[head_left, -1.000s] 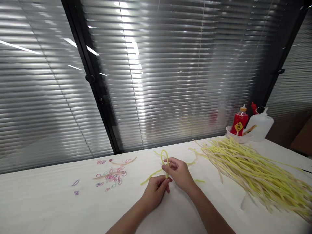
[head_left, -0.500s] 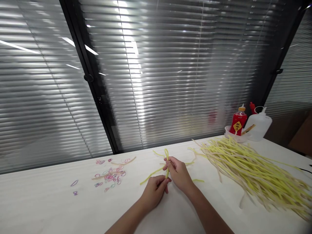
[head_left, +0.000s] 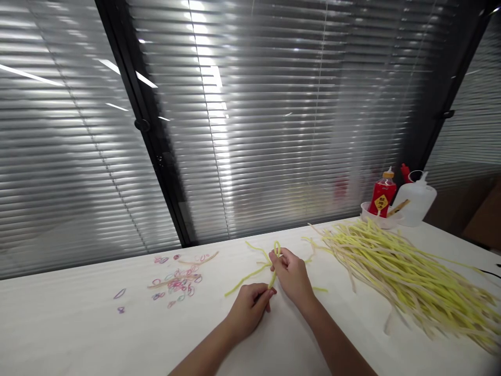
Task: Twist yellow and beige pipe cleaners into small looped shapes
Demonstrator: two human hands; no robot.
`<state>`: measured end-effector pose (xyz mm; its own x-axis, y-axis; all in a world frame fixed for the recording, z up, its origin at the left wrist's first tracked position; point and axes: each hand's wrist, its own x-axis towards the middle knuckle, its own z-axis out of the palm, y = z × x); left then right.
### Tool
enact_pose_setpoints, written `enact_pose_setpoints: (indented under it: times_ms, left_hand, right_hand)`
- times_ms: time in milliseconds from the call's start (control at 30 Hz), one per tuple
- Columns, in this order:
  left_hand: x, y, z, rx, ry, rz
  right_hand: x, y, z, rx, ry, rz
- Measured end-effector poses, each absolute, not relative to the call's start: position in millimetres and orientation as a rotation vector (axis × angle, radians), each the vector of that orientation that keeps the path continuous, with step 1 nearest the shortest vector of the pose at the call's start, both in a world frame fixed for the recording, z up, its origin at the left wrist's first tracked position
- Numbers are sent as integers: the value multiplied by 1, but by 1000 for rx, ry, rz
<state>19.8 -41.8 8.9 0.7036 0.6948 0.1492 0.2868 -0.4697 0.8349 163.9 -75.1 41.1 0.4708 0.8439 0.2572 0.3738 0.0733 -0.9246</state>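
Both my hands work a folded yellow strand (head_left: 276, 249) above the white table (head_left: 78, 334). My left hand (head_left: 250, 308) pinches its lower end between thumb and fingers. My right hand (head_left: 293, 277) is closed round the doubled part just above, and a small loop sticks out past its fingertips. A few loose yellow strands (head_left: 245, 277) lie on the table under and left of my hands. A big heap of yellow strands (head_left: 410, 277) spreads out at the right.
Several small coloured rubber bands (head_left: 176, 282) are scattered at the left, two more (head_left: 119, 295) farther left. At the back right a red bottle (head_left: 382, 197) stands in a white bowl beside a white squeeze bottle (head_left: 417, 201). Window blinds rise directly behind the table.
My right hand slid up the folded strand, squeezing the loop from wide to small and narrow. My left hand kept its pinch on the lower end.
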Motion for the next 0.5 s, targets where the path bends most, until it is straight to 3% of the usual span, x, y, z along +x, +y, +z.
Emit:
enact_pose_setpoints:
  times_ms: [500]
  left_hand:
    - [20, -43, 12, 2091, 751, 566]
  right_hand:
    - [167, -73, 47, -1388, -938, 575]
